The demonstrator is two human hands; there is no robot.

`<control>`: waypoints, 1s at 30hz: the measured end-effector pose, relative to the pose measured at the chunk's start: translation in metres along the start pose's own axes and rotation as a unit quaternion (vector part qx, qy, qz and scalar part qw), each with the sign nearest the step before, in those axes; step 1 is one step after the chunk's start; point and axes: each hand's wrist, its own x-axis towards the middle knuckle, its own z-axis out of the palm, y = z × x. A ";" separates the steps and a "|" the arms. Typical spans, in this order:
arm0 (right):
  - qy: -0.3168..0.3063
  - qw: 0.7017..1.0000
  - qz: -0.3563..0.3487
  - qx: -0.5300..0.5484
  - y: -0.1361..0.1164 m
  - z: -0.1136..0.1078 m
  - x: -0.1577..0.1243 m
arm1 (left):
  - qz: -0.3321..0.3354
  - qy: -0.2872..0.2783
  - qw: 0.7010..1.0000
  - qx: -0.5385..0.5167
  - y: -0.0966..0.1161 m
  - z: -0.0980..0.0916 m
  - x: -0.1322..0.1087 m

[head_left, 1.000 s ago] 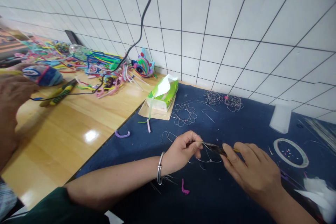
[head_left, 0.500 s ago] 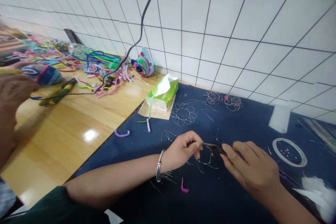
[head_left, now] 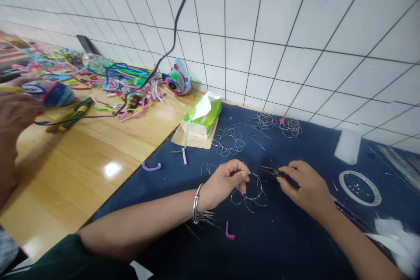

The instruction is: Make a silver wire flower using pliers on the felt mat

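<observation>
Wooden counter (head_left: 98,148), right part under blue cloth (head_left: 295,236). Tissue pack (head_left: 201,118) at cloth's edge; pipe cleaners (head_left: 114,83) left of it, wire flower (head_left: 229,141) just right.

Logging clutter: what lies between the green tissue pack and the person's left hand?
Head view: a wire flower lies on the blue cloth between the tissue pack and the left hand, with a loose wire loop nearer the hand.

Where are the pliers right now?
Head view, right of centre: the pliers are in the right hand, tips toward the wire flower the left hand pinches.
</observation>
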 end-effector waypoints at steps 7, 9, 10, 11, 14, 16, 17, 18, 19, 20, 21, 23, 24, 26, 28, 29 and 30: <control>-0.078 0.995 -0.008 -0.067 -0.001 0.007 0.000 | -0.007 -0.009 1.000 -0.018 -0.005 0.000 0.000; -0.059 0.997 -0.011 -0.056 -0.005 0.004 0.002 | -0.011 -0.010 1.000 -0.018 -0.006 0.000 0.001; -0.050 0.998 -0.014 -0.038 -0.007 0.002 0.003 | -0.014 -0.012 1.000 -0.019 -0.006 0.001 0.001; -0.043 0.999 -0.018 -0.010 -0.010 0.001 0.003 | -0.017 -0.015 1.000 -0.020 -0.006 0.002 0.000; -0.040 0.992 -0.017 0.120 -0.020 -0.002 0.003 | -0.033 -0.034 0.998 -0.029 -0.006 0.005 -0.001; -0.058 0.978 0.003 0.202 -0.029 -0.003 0.002 | -0.047 -0.045 0.997 -0.038 -0.007 0.007 -0.002; -0.067 0.970 0.014 0.233 -0.032 -0.003 0.002 | -0.054 -0.050 0.997 -0.040 -0.007 0.008 -0.003; -0.077 0.963 0.023 0.259 -0.036 -0.003 0.001 | -0.060 -0.054 0.996 -0.043 -0.008 0.009 -0.003; -0.086 0.956 0.029 0.280 -0.038 -0.004 0.001 | -0.065 -0.059 0.995 -0.045 -0.008 0.009 -0.004; -0.093 0.949 0.034 0.299 -0.041 -0.005 0.001 | -0.070 -0.065 0.994 -0.047 -0.009 0.010 -0.005; -0.099 0.943 0.036 0.316 -0.042 -0.006 0.002 | -0.075 -0.070 0.994 -0.049 -0.009 0.011 -0.005; -0.111 0.931 0.042 0.345 -0.044 -0.008 0.003 | -0.083 -0.077 0.992 -0.049 -0.008 0.011 -0.006; -0.117 0.926 0.047 0.357 -0.044 -0.009 0.004 | -0.085 -0.080 0.992 -0.047 -0.008 0.012 -0.006; -0.126 0.915 0.063 0.378 -0.043 -0.011 0.005 | -0.088 -0.080 0.992 -0.043 -0.006 0.013 -0.006; -0.134 0.906 0.087 0.392 -0.041 -0.012 0.006 | -0.091 -0.078 0.992 -0.043 -0.004 0.013 -0.006; -0.137 0.902 0.098 0.397 -0.040 -0.012 0.006 | -0.094 -0.078 0.992 -0.044 -0.004 0.013 -0.006; -0.142 0.899 0.109 0.401 -0.040 -0.013 0.006 | -0.097 -0.078 0.991 -0.045 -0.003 0.013 -0.006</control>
